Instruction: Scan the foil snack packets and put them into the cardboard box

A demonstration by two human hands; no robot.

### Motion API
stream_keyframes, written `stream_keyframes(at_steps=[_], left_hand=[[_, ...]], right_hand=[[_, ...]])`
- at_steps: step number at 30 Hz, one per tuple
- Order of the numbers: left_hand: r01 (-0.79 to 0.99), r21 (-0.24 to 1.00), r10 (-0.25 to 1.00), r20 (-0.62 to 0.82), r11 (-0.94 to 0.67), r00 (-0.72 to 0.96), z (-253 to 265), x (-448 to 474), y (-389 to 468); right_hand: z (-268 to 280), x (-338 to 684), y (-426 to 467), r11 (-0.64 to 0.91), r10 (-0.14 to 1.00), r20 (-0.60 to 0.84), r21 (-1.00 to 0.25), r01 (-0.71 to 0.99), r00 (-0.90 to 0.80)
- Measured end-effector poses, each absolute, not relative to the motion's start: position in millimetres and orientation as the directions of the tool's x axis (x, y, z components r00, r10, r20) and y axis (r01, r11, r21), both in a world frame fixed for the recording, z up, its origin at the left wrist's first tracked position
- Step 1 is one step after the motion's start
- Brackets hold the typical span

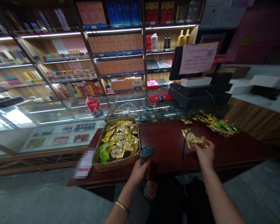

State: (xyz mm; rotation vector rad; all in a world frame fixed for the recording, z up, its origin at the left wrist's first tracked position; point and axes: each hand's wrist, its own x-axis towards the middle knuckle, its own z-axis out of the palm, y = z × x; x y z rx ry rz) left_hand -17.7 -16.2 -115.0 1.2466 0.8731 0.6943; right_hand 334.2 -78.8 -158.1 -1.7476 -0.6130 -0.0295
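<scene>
My left hand (140,171) is wrapped round the handle of a dark barcode scanner (147,151), whose head shows a small blue light. It is just right of the front corner of a cardboard box (118,164) full of gold, yellow and green snack packets (121,137). Over the dark red table, my right hand (205,153) pinches a gold snack packet (202,142). Another gold packet (188,137) lies against it on the left; whether I hold that one too, I cannot tell. A pile of gold and green packets (218,124) is farther back at the right.
Behind the dark red table (163,133) runs a glass counter (137,105) with a red bottle-shaped package (94,105). A monitor (177,63) and cash drawer (198,96) are at the back right. A cable (184,158) hangs across the table. A pixelated sheet (84,163) lies left of the box.
</scene>
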Motion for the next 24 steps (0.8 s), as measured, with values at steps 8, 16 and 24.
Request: stream_keyframes(at_steps=[8,16,24], left_hand=[[0.049,0.986,0.814,-0.157,0.157,0.56,-117.4,-20.6,-20.9],[0.108,0.989,0.775,-0.146,0.101,0.614,-119.5,-23.4,-19.8],[0.15,0.987,0.77,-0.144,0.063,0.622,-111.4,-23.0,-23.8]], right_hand=[[-146.2,200.9,-29.8,0.256,0.739,0.356,-0.934,0.25,0.572],[-149.5,207.7,-36.3,0.077,0.715,0.367,-0.887,0.455,0.595],[-146.2,198.4,-38.6,-0.022,0.702,0.361,-0.85,0.526,0.614]])
